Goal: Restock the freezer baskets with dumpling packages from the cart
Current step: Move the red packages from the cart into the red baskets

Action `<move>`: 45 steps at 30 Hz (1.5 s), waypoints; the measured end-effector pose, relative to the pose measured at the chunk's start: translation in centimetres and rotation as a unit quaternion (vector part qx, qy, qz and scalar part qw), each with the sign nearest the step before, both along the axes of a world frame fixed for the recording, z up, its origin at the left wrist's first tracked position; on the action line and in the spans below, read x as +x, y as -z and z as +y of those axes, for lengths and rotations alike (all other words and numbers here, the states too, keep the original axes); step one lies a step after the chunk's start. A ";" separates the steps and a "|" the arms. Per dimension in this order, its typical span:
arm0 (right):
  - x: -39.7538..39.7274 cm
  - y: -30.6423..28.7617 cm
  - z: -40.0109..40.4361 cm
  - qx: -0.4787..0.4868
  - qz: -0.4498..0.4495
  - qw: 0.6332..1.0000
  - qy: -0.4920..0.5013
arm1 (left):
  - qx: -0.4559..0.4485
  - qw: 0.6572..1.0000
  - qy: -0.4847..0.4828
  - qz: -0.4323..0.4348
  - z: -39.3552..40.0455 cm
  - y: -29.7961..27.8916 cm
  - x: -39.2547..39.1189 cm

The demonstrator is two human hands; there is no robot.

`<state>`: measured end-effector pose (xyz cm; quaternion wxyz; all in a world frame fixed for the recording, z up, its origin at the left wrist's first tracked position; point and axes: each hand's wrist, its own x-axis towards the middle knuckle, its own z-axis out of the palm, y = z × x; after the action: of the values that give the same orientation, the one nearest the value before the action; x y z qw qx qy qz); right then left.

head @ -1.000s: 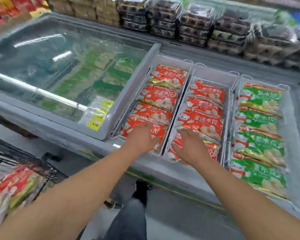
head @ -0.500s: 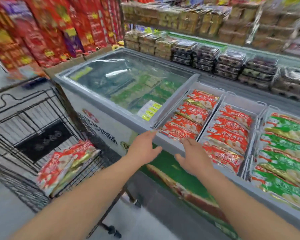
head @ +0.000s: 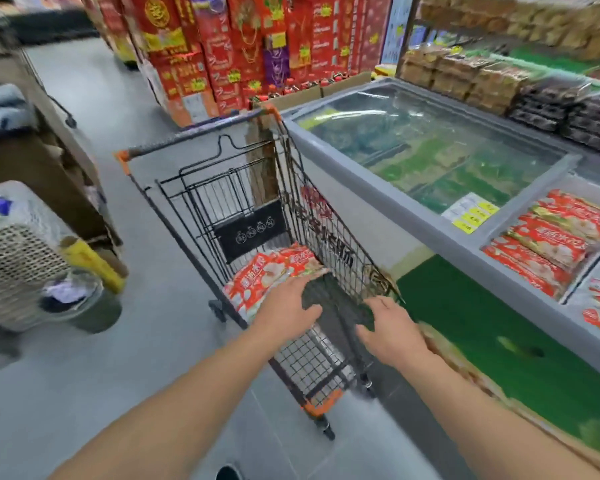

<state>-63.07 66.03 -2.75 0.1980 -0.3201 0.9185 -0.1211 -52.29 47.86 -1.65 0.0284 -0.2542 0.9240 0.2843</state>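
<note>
While both hands hover empty, fingers loose, left hand (head: 289, 308) just over the dumpling packages (head: 270, 275) in the cart (head: 329, 355), right hand (head: 392, 329) apart. Bags look soft, slick, frozen-lumpy; likely light. Best pinched by an edge or scooped underneath.

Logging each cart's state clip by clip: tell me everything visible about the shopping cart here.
The shopping cart is black wire mesh with orange corner caps, a dark handle bar and small dark wheels. It stands upright on the grey floor beside the freezer. Red dumpling packages lie at its bottom. The left hand reaches over them and the right hand hovers at the cart's near rim; contact is unclear.
</note>
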 end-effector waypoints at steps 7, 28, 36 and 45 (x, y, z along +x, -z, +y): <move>7.2 0.5 -12.4 0.016 -0.037 0.999 -0.005 | 0.014 0.999 -0.027 -0.012 -12.3 0.2 7.7; -0.9 9.0 -30.2 0.003 -0.093 0.996 -0.001 | 0.088 0.989 -0.099 -0.060 -31.4 5.7 -0.1; -7.8 13.8 -32.5 0.044 -0.151 0.987 0.022 | 0.116 0.982 -0.037 -0.148 -34.7 12.0 -9.5; -12.8 20.3 -34.5 0.092 -0.202 0.970 0.096 | 0.131 0.976 0.059 -0.162 -35.5 20.4 -18.5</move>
<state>-75.91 31.53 -23.03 0.3958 -0.1798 0.8930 -0.1163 -70.76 12.34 -22.06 0.2271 -0.2360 0.8755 0.3554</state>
